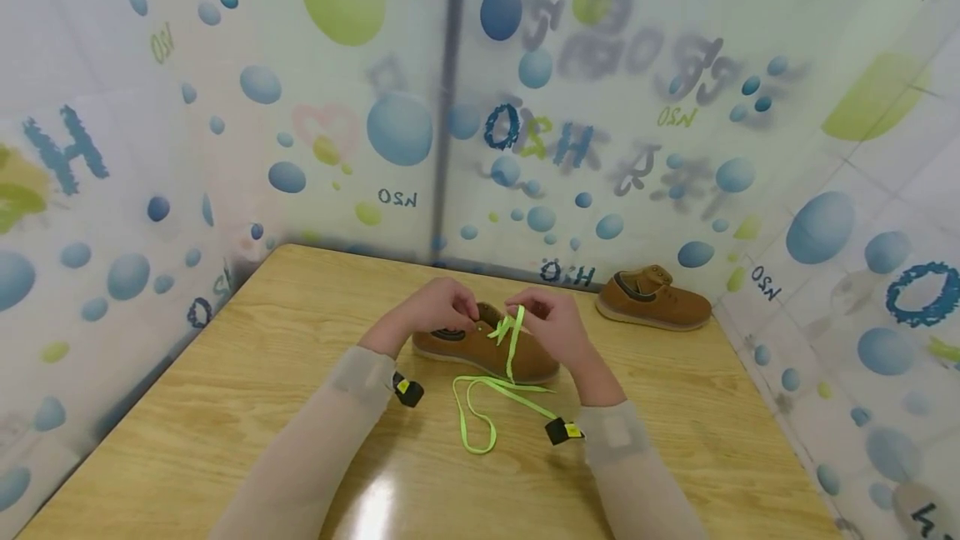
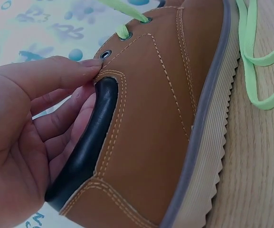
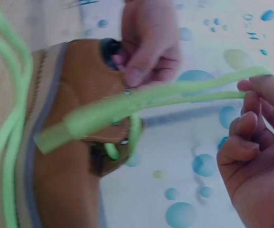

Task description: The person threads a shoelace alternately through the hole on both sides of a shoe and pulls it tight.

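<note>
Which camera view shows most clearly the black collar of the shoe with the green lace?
The left wrist view: the black collar is large and sharp there. The head view shows it small, partly covered by the left hand; the right wrist view, only a short piece.

Room over table (image 1: 720,415) right of right sleeve (image 1: 637,473); far shoe (image 1: 660,307) blocks back corner. Loose lace (image 1: 478,450) fronts near shoe (image 1: 465,348). Wall (image 1: 480,90) clearance hard to judge.

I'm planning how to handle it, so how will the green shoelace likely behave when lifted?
The green shoelace will probably be floppy, since its slack lies in loose curves on the table. It looks thin and flat, so it is likely light. Lifting it far might tug the brown shoe it's threaded through.
</note>
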Motion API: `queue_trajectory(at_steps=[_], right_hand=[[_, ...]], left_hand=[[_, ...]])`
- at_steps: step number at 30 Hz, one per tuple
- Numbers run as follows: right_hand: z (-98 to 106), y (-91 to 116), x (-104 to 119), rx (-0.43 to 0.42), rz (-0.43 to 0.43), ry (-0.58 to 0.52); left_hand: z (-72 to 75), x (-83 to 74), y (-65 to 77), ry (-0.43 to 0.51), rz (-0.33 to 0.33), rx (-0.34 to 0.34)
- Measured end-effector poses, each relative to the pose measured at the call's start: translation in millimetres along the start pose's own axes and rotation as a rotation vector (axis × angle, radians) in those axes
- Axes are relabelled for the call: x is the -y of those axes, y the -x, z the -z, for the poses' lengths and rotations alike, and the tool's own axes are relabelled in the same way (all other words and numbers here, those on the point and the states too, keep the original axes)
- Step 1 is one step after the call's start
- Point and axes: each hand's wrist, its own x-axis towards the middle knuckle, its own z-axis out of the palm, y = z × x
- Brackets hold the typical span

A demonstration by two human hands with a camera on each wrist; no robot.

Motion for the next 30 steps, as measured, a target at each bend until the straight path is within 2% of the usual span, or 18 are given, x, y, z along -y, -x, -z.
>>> queue_trajectory(at_steps=[7, 13, 16, 25, 30], right_hand=[[23, 0, 13, -0.178, -0.030, -0.226], [39, 0, 21, -0.306, 0.040, -0.419], [47, 1, 23, -0.371, 0.047, -0.499], [77, 4, 10, -0.585, -0.129, -0.885], [87, 6, -2, -0.645, -0.226, -1.111]], left_hand=[[-0.4, 1.4, 0.3, 0.009, 0.007, -0.003], [-0.8, 1.7, -0.8, 0.006, -0.012, -0.007], [-0.8, 1.8, -0.3, 0.011, -0.014, -0.005], [-1.7, 2.3, -0.7, 0.000, -0.010, -0.013], [-1.8, -1.2, 0.8, -0.009, -0.003, -0.023]])
